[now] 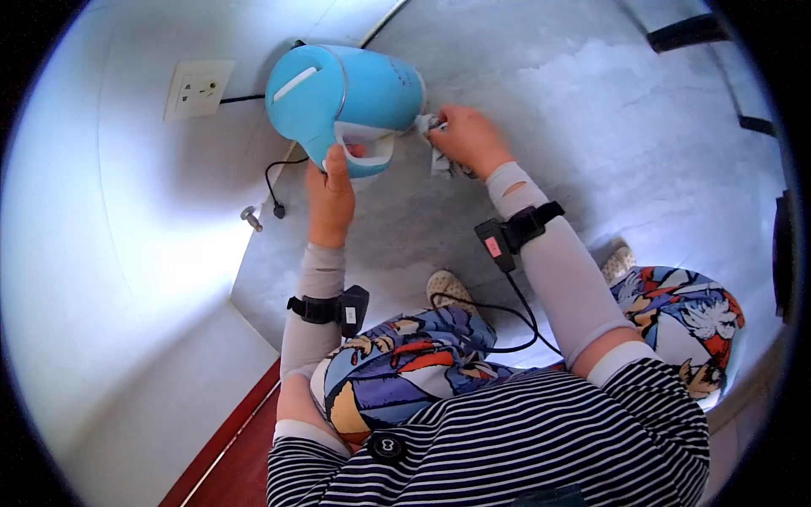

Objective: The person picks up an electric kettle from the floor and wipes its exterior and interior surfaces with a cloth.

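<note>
A light blue electric kettle (376,84) is tilted over on its side above the grey floor, its lid end toward the wall. My left hand (332,190) is closed round the kettle's handle near the lid, thumb on the outside; part of the fingers is hidden behind the handle. My right hand (469,139) pinches a crumpled grey-white cloth (441,160) beside the kettle's base. The cloth's upper end is close to the base edge; whether it touches cannot be made out.
A wall socket (199,89) has a black cable running from it behind the kettle. A black plug (279,209) lies by the wall, near a small metal doorstop (252,219). Dark furniture legs (688,32) stand at the upper right. My shoes (452,287) are on the floor below.
</note>
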Motion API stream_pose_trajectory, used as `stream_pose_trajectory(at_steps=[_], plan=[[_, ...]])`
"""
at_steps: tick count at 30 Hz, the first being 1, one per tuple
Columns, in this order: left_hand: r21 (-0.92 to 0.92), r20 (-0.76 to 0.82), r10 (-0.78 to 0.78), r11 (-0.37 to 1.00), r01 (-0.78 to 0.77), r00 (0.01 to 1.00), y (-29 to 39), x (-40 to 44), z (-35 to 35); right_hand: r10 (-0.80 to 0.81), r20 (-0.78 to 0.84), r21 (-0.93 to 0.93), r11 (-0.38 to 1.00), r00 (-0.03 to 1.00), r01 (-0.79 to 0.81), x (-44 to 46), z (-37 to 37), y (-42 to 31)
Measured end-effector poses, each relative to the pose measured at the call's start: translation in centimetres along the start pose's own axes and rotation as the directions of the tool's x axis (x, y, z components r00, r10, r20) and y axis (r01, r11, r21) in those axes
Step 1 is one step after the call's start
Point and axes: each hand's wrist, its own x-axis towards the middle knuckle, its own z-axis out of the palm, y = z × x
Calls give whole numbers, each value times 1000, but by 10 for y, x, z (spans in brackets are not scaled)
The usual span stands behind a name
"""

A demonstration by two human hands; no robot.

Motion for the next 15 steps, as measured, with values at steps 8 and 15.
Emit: stream_pose_trajectory(at_steps=[8,15], plan=[[228,-61,103,970,-86,993,5,-7,2,-383,-137,38,919,913,391,-22,30,-29],[274,-47,133,955,-115,990,6,-7,-4,-494,-187,384,758,849,526,-31,26,-49]])
